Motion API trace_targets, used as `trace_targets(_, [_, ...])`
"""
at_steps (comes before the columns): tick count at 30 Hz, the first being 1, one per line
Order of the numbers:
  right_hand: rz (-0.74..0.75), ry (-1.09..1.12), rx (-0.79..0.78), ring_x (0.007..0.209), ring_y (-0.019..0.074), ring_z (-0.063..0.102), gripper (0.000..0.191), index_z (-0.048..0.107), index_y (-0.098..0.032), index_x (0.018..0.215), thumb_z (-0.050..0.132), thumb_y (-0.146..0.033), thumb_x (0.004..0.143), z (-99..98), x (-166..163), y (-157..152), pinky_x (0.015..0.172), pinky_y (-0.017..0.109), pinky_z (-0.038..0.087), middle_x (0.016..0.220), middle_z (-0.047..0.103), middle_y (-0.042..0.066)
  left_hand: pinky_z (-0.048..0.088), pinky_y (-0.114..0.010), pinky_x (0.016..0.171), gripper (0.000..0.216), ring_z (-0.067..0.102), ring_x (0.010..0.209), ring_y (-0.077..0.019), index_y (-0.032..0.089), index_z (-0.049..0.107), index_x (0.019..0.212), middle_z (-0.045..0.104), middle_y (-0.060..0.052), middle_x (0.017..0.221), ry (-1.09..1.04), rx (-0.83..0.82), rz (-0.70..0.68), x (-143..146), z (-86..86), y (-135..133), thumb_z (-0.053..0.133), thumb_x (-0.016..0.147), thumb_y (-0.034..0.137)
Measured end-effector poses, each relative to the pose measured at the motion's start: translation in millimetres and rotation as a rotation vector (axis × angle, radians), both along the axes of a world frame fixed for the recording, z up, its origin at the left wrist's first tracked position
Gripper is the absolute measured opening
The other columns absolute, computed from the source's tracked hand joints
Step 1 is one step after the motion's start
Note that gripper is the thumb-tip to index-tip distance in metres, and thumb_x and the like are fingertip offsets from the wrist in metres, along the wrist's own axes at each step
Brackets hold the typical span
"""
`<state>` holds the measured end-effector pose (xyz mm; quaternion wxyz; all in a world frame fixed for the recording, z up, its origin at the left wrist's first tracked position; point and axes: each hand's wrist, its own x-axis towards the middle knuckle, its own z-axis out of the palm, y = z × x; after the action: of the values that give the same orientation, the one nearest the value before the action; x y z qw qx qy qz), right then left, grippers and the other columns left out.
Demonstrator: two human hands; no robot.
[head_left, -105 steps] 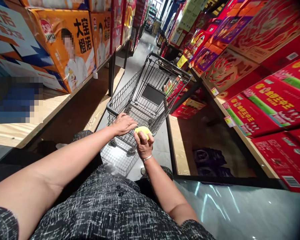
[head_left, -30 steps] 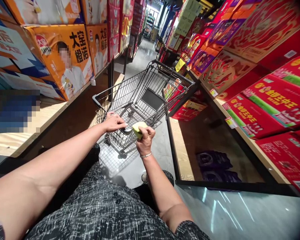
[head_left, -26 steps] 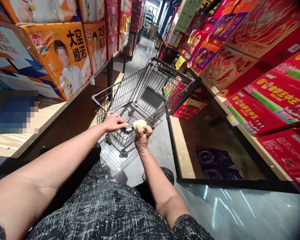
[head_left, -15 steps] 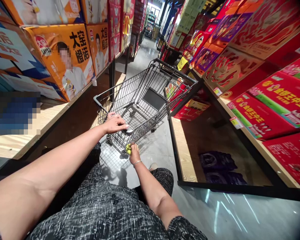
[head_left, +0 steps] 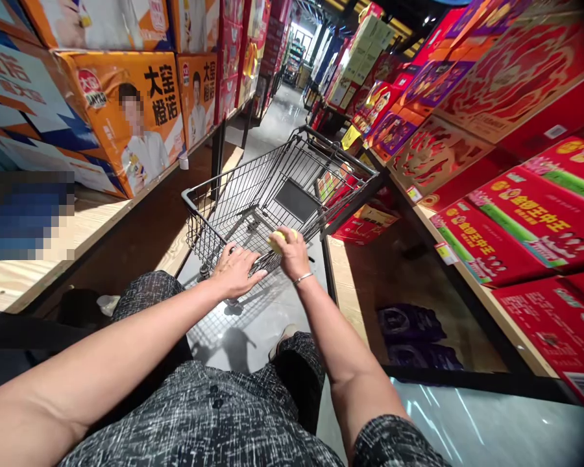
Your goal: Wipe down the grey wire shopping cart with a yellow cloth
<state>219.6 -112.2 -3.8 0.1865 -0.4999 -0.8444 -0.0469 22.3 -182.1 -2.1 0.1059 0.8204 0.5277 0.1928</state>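
Observation:
A black wire shopping cart (head_left: 298, 200) stands in front of me, its basket bare inside. My left hand (head_left: 236, 271) lies over the near end of the cart with fingers stretched out and thumb apart, palm down. Hidden under it is the rim, so I cannot tell how firmly it touches. My right hand (head_left: 293, 254) is closed around a small bunched yellow cloth (head_left: 276, 241) at the cart's near right side. Most of that cloth is covered by my fingers.
Orange drink cartons (head_left: 121, 123) are stacked on a wooden shelf at left. Red gift boxes (head_left: 520, 224) fill the right shelf, with dark purple packages (head_left: 411, 327) low beneath it. A shiny floor aisle (head_left: 292, 104) runs ahead between the shelves.
My right hand has risen with the yellow cloth from below the cart's end to its right side. My left hand has shifted slightly right and down, its fingers more spread.

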Motion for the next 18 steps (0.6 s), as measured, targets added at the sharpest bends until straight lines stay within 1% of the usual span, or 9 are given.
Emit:
trace_targets(2, [-0.101,-0.07,-0.062,0.117,0.0262,0.043,0.044,0.063,-0.035,0.124,0.049,-0.012,0.09,15.7,16.3,28.2,0.09,0.039,0.047,0.14,0.05,0.002,0.019,-0.052,0.11,0.045,0.056,0.109,-0.0294,0.021,0.062,0.119,0.07,-0.01,0.109,-0.016,0.02,-0.013,-0.1,-5.4,0.3,0.039,0.096,0.052])
trace_targets(5, [-0.254,-0.134,-0.156,0.109,0.0261,0.045,0.045,0.064,-0.035,0.121,0.05,-0.011,0.086,38.8,40.2,70.2,0.08,0.036,0.047,0.136,0.05,0.003,0.022,-0.051,0.107,0.036,0.058,0.101,-0.027,0.025,0.065,0.108,0.072,-0.006,0.102,-0.037,0.069,0.021,0.2,-13.1,5.0,0.036,0.099,0.044])
trace_targets(8, [-0.335,-0.157,-0.212,0.105,0.026,0.045,0.041,0.065,-0.034,0.117,0.052,-0.012,0.084,51.8,52.5,96.3,0.077,0.035,0.045,0.129,0.052,0.005,0.024,-0.05,0.105,0.034,0.058,0.098,-0.0259,0.027,0.065,0.102,0.073,-0.005,0.1,-0.019,0.107,0.032,3.3,-17.4,7.4,0.034,0.101,0.04])
trace_targets(11, [-0.334,-0.187,-0.238,0.101,0.0259,0.046,0.034,0.068,-0.03,0.11,0.052,-0.014,0.085,52.8,53.5,104.0,0.077,0.034,0.044,0.119,0.054,0.007,0.025,-0.049,0.105,0.033,0.058,0.097,-0.0257,0.027,0.065,0.102,0.073,-0.004,0.098,-0.012,0.116,-0.003,1.1,-18.7,7.5,0.035,0.1,0.042])
trace_targets(13, [-0.31,-0.202,-0.243,0.1,0.0256,0.046,0.033,0.069,-0.027,0.11,0.053,-0.014,0.084,50.5,51.5,103.0,0.081,0.035,0.044,0.117,0.054,0.008,0.024,-0.049,0.107,0.034,0.058,0.098,-0.0253,0.026,0.066,0.104,0.073,-0.004,0.099,-0.026,0.122,-0.016,-6.7,-19.5,8.4,0.036,0.1,0.043])
trace_targets(15, [-0.297,-0.204,-0.242,0.099,0.0255,0.046,0.034,0.068,-0.026,0.112,0.055,-0.014,0.083,48.5,48.8,99.9,0.085,0.037,0.043,0.117,0.054,0.009,0.022,-0.049,0.11,0.036,0.058,0.101,-0.0249,0.026,0.066,0.106,0.072,-0.004,0.102,-0.043,0.116,-0.026,-19.5,-20.8,11.2,0.036,0.1,0.044])
trace_targets(18, [-0.288,-0.177,-0.253,0.1,0.0259,0.046,0.037,0.066,-0.025,0.115,0.057,-0.014,0.081,46.8,41.6,91.1,0.088,0.039,0.041,0.118,0.053,0.009,0.016,-0.051,0.116,0.036,0.056,0.109,-0.0249,0.026,0.066,0.108,0.071,-0.005,0.106,-0.081,0.064,-0.037,-44.5,-23.1,20.4,0.036,0.099,0.045])
